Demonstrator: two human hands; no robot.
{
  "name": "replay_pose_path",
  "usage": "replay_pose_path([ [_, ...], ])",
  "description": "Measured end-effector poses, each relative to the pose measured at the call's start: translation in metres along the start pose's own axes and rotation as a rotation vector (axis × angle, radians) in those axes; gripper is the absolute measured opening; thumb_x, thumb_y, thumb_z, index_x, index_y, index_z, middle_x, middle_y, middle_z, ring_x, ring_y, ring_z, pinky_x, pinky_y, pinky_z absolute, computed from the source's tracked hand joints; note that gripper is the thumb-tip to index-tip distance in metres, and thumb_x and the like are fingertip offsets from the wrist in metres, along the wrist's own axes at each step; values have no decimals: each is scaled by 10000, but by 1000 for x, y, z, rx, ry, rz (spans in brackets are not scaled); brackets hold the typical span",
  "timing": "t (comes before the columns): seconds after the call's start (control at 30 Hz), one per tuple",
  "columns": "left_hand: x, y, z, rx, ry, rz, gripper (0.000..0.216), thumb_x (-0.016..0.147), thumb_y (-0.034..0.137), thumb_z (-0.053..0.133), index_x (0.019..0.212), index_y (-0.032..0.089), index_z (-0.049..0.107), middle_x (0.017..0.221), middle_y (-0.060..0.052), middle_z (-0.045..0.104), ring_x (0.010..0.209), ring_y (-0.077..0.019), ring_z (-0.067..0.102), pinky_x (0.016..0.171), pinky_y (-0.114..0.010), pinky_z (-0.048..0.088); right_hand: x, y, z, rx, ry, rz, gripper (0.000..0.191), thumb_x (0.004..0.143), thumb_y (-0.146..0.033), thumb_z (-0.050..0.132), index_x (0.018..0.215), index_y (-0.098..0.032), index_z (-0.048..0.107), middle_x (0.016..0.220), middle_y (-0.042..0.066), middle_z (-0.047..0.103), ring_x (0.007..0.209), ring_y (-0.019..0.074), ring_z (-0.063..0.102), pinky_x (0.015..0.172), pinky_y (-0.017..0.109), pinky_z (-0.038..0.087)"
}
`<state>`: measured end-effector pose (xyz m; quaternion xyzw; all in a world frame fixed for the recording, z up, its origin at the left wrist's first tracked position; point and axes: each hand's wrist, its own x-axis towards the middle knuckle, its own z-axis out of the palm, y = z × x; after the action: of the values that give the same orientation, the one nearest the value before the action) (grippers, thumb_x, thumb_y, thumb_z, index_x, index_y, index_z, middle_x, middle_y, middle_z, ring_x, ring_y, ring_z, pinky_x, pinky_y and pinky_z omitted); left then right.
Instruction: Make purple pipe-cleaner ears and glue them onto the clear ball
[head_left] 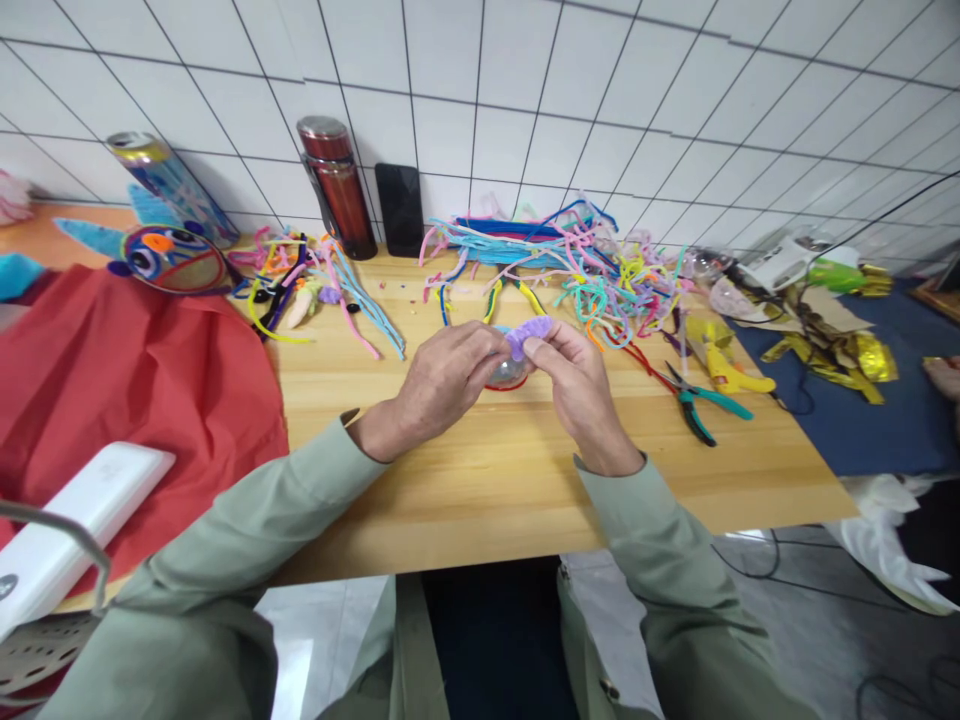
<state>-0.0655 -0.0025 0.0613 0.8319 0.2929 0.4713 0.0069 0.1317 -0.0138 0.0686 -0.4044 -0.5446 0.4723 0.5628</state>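
Observation:
Between my hands is a fuzzy purple pipe cleaner piece (pixel 531 335), bent into a small curved shape. My right hand (pixel 581 390) pinches it between thumb and forefinger. The fingers of my left hand (pixel 450 380) are closed at its left end. Just beneath my fingertips sits a clear rounded plastic piece (pixel 506 373) with a red rim, partly hidden by my hands. Yellow, green and blue pipe cleaners (pixel 517 290) stick out behind it. To the right lie teal-handled pliers (pixel 701 400), jaws apart, beside red pipe cleaners (pixel 649 368).
A heap of coloured pipe cleaners (pixel 525 245) runs along the tiled wall. A thermos (pixel 337 190), a phone (pixel 400 210) and a can (pixel 169 185) stand behind. At left are a fish-like craft (pixel 176 260), red cloth (pixel 202 400) and white power bank (pixel 90 520); a yellow glue gun (pixel 720 365) lies right.

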Motion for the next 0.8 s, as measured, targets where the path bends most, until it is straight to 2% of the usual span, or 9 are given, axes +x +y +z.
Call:
replay_pose_path([
  [0.1,-1,0,0,-6,0,-42,118,1087,285,626,1186,228,655,1108,-70,791,1018,-216,761,918,-375,607,8,-5,-10,-33,-8,10,195,855,-413,868,838,-249,765,825,-5,731,722,152,587,697,320,506],
  [0.27,-5,-14,7,-96,-50,-234,603,938,354,797,1469,237,536,1453,-161,677,1366,-331,657,1142,-528,559,26,4,-32,-109,87,-48,235,824,-460,886,839,-263,760,876,15,778,780,183,641,706,334,534],
  [0.43,-17,-43,23,-272,-152,-378,938,822,432,917,1598,255,420,1586,-199,575,1421,-355,622,1149,-549,553,31,27,-44,-113,109,-32,226,791,-442,875,826,-257,748,828,-6,761,762,171,638,732,332,540],
  [0.6,-25,-56,28,-353,-212,-456,988,809,493,931,1614,255,411,1557,-206,599,1404,-348,640,1132,-543,566,28,38,-44,-96,61,-9,198,803,-410,877,848,-252,766,918,9,801,841,184,685,821,363,573],
  [0.8,-25,-53,27,-367,-253,-474,937,823,475,916,1595,236,442,1501,-193,644,1384,-336,663,1131,-526,577,25,43,-42,-109,51,16,226,814,-449,898,859,-260,784,865,-8,784,853,195,699,878,393,587],
])
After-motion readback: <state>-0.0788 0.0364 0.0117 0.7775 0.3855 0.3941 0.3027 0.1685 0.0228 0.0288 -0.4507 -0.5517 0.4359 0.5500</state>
